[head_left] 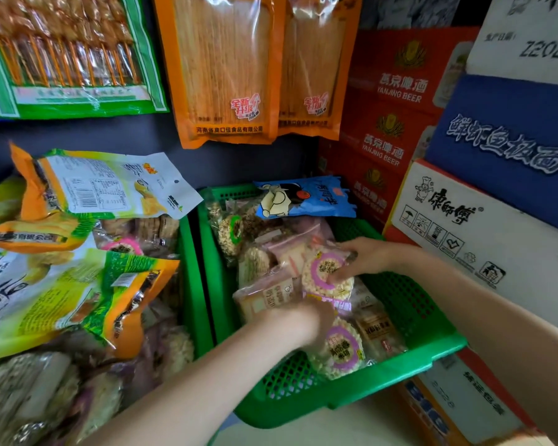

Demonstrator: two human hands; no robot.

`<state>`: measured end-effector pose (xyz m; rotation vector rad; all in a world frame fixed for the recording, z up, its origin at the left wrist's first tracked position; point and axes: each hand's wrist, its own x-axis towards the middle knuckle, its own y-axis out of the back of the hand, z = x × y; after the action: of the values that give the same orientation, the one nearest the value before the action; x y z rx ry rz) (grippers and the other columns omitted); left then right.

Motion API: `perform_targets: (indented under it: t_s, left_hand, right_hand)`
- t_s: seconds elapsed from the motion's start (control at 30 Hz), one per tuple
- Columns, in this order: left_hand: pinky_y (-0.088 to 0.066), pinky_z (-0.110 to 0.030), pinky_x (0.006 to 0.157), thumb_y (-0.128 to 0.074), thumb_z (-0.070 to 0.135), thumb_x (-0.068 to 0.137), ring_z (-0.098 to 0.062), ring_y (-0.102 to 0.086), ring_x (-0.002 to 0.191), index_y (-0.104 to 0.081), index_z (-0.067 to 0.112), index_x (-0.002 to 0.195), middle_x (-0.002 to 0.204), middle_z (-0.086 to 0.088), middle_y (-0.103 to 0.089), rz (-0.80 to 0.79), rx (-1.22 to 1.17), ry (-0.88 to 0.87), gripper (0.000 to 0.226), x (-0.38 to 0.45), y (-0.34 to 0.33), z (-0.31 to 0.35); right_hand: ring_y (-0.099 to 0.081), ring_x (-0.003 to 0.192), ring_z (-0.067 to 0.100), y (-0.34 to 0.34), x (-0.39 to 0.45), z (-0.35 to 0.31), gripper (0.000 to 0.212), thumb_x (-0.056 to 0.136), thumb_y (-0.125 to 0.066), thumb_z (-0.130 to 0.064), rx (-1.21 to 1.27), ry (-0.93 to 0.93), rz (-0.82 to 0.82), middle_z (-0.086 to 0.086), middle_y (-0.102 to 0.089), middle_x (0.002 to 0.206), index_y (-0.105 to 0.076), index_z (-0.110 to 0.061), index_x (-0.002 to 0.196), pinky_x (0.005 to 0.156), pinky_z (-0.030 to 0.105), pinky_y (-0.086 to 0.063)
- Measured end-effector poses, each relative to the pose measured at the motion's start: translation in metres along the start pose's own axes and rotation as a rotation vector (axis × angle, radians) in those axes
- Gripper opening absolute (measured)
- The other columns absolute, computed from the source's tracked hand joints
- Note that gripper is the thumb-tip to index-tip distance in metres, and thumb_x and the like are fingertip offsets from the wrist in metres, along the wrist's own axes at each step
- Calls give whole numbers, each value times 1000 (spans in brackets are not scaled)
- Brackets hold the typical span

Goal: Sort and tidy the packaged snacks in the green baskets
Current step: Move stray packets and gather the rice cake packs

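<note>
Both bare forearms reach in from the near edge toward the right green basket [409, 355], a moulded plastic tub with perforated, grid-like walls and a smooth thick rim. Its floor is littered with crinkly clear wrappers: round puffed-rice cakes, knobbly in texture, and flat rectangular biscuit packs. The right hand [366, 255] grips a puffed-rice cake with a pink ring label [327, 273], thumb curled on its face and fingers round its far edge, holding it tilted above the pile. The left hand [303, 320] is blurred, palm down among the packs in the middle of the basket; I cannot tell whether it is grasping anything. Just right of it lies a second pink-labelled rice cake [340, 349]. A glossy blue packet [306, 197] rests across the far rim. To the left, another green basket [190, 284] overflows with shiny yellow-green and orange pouches [78, 281]. Stacked cardboard cartons [484, 220] stand on the right, and orange bags [226, 69] hang on the far wall.
</note>
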<state>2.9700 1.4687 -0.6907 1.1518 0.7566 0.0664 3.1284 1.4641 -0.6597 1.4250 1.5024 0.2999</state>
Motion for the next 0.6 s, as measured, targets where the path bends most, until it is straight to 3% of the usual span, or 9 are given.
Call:
perform_targets:
  t_s: [0.07,0.13,0.23,0.3,0.37,0.43,0.47,0.53,0.6]
  left_hand:
    - [-44,-30,99,-59,18,89,-28,-51,119,-19,3,146,140,-18,-41,24,-2,9,72,-1,-2,2]
    - [-45,-31,100,-64,19,85,-27,-47,124,-10,14,150,146,-13,-35,48,-91,-5,84,-5,-2,0]
    - [-52,-32,83,-70,27,80,-22,-59,101,-34,21,142,126,-6,-55,130,-164,-64,72,-12,6,-13]
    - [-54,-35,80,-73,32,77,-19,-62,94,-50,22,129,120,-1,-59,210,-182,-115,57,-21,22,-25]
    - [-47,-28,78,-72,36,78,-12,-56,90,-52,19,123,116,6,-57,277,-222,-140,52,-43,47,-38]
    - [-38,-23,69,-71,36,79,-7,-49,76,-55,21,117,98,9,-57,307,-253,-120,44,-72,74,-60]
    - [-38,-24,68,-73,34,78,-7,-48,73,-57,22,111,89,9,-57,290,-242,-97,38,-87,83,-75]
    - [-39,-26,73,-77,34,72,-10,-51,74,-62,23,98,79,9,-59,203,-234,-13,31,-116,91,-104]
    - [-45,-31,80,-80,35,66,-13,-57,77,-68,21,96,85,1,-69,65,-213,90,36,-142,87,-127]
  right_hand:
    - [-52,117,21,3,1,4,63,70,-78,-37,86,-2,60,0,-59,121,-56,-12,123,104,30,-36]
    - [-58,103,25,5,0,8,71,63,-82,-37,210,-8,118,12,-64,108,-57,1,118,94,32,-43]
    - [-57,88,18,11,-12,2,66,67,-80,-32,251,7,197,5,-62,102,-56,5,116,71,21,-40]
    - [-57,100,17,22,-26,-15,47,73,-76,-27,182,69,360,-6,-57,101,-59,-4,110,73,21,-40]
    - [-53,107,20,35,-40,-37,39,76,-74,-29,85,156,584,-5,-54,101,-60,-14,110,84,28,-39]
    - [-55,92,14,38,-52,-61,29,77,-73,-31,52,271,708,-6,-56,92,-61,-19,101,80,23,-40]
    - [-54,82,8,38,-57,-73,26,78,-73,-29,110,333,700,-7,-57,86,-62,-19,99,71,15,-42]
    - [-57,77,6,31,-66,-97,25,80,-71,-22,334,431,516,-7,-61,86,-65,-16,103,62,5,-43]
    - [-62,83,11,17,-69,-117,27,83,-67,-15,437,493,231,2,-67,97,-66,-14,110,70,15,-48]
